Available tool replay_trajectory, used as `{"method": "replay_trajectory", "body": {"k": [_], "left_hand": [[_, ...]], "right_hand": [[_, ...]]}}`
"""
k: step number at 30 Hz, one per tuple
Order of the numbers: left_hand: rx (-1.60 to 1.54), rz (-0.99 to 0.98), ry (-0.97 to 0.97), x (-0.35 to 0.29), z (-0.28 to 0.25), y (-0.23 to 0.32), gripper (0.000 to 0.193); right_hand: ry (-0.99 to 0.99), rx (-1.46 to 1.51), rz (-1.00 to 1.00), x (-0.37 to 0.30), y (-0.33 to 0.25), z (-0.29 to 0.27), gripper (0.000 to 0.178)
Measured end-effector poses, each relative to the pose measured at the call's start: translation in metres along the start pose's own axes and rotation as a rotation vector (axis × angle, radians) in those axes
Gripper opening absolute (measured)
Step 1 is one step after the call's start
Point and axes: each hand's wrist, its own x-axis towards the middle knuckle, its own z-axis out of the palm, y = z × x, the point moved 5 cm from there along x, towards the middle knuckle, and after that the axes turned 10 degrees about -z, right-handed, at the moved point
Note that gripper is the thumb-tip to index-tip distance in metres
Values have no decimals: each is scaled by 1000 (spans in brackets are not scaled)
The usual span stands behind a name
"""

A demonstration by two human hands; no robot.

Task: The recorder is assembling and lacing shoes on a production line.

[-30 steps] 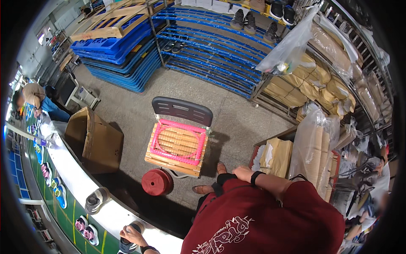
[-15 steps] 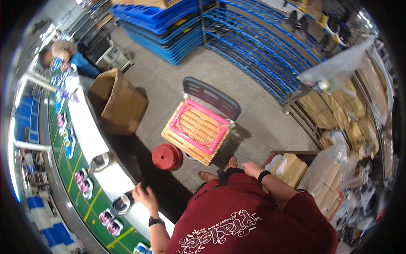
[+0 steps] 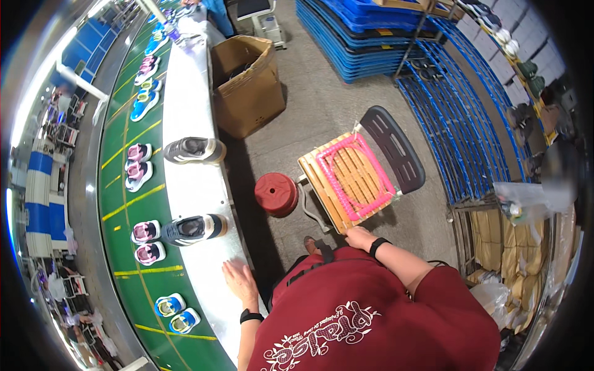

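The left hand [image 3: 241, 281] is being laid palm-down at the floor-side edge of the white table [image 3: 198, 191], fingers stretched and slightly apart, w/ nothing being gripped; prob. the edge is being used as a light prop, tho firm contact can't be confirmed. Just beyond its fingertips, the nearer grey shoe [image 3: 197, 229] is being carried by the table, set crosswise from the belt-side edge to the floor-side edge, opening up. Farther along, the farther grey shoe [image 3: 195, 150] is being carried likewise, well apart from the first. Both are prob. being set crosswise bc. the table is narrow & each one is thus staying easy to grab.

By the belt-side edge, pairs are being borne by the green belt [image 3: 120, 253]: the pink-and-black shoes [image 3: 146, 242] are sitting side by side nr. the nearer grey shoe, & the blue-and-yellow shoes [image 3: 177, 313] are resting closer to the table's near end. Yellow lines are seemingly being used as spacing marks.

The right hand [image 3: 361, 237] is being held at the near corner of the slatted chair [image 3: 356, 176]; whether it's closed on that corner or only passing over it can't be told. Btwn chair & the table's floor-side edge, a red stool [image 3: 275, 193] is being stood, poss. as a spare seat.
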Motion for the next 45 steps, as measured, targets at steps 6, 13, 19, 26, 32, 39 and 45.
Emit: {"method": "replay_trajectory", "body": {"k": [6, 13, 19, 26, 32, 39, 45], "left_hand": [[172, -59, -129, -15, 19, 8, 77], [170, -60, -142, -10, 18, 11, 79], [132, -34, -130, -7, 21, 7, 81], [72, -112, -179, -17, 9, -1, 79], [-133, -155, -157, 4, -5, 9, 64], [-328, -396, 57, -2, -4, 18, 38], [-205, -1188, 404, -123, -80, -81, 27]], "right_hand": [[46, -7, -424, 49, -73, 16, 23], [54, 76, -474, 68, -120, -6, 24], [-46, -62, -614, 96, -165, -16, 22], [-413, -80, -962, 134, -288, -40, 25], [-732, -31, -1096, 113, -376, -62, 27], [-930, -276, -1161, 124, -404, -19, 26], [-974, -387, -1441, 114, -427, 17, 25]]}}
